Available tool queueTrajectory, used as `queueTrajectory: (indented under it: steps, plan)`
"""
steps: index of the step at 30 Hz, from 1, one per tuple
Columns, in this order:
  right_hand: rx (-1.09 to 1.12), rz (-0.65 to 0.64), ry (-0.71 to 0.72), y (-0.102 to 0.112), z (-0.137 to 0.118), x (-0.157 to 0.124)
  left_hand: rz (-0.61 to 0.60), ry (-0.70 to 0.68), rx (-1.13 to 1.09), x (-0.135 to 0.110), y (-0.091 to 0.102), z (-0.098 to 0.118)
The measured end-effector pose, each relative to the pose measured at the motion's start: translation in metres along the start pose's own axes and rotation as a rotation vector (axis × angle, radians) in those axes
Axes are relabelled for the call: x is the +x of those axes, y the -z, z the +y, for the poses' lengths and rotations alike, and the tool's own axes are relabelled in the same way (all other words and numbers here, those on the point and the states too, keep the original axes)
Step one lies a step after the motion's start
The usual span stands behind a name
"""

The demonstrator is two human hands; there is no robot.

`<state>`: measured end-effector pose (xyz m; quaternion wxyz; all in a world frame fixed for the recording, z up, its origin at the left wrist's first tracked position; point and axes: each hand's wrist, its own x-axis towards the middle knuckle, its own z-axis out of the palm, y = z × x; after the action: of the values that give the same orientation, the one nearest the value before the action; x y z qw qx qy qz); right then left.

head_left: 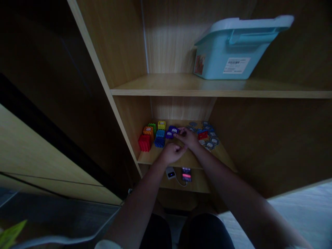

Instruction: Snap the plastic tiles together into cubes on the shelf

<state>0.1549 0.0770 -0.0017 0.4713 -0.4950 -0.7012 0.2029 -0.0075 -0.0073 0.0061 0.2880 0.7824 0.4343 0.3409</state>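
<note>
On a low wooden shelf (192, 159) stand several stacks of coloured toy tiles: red (144, 142), orange (148, 131), green (153, 126), yellow (161, 125) and blue (159, 139). My right hand (187, 137) reaches over the shelf, its fingers pinched on a purple tile (172, 131) beside those stacks. My left hand (172, 152) hovers just in front, fingers curled into a loose fist; what it holds, if anything, is hidden. Loose tiles (209, 137), blue and red, lie scattered to the right of my right hand.
A light blue lidded plastic box (228, 52) sits on the shelf above. Below the tile shelf lie a lit phone (186, 174) and a small white device (170, 172) joined by a cable. A dark cupboard side stands at left. My knees show at the bottom.
</note>
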Motion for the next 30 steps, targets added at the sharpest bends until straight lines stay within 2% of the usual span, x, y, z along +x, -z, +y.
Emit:
queueTrajectory:
  steps: [4, 10, 30]
  plan:
    - [-0.03, -0.006, -0.025, -0.016, 0.003, 0.012, 0.005, 0.003, 0.014, 0.002, -0.002, -0.005]
    - [-0.044, -0.04, 0.013, -0.032, 0.015, 0.01, 0.006, -0.022, 0.014, 0.002, -0.005, -0.008]
    - [-0.172, -0.114, 0.012, -0.029, 0.013, 0.008, -0.022, -0.032, -0.02, 0.002, -0.004, -0.005]
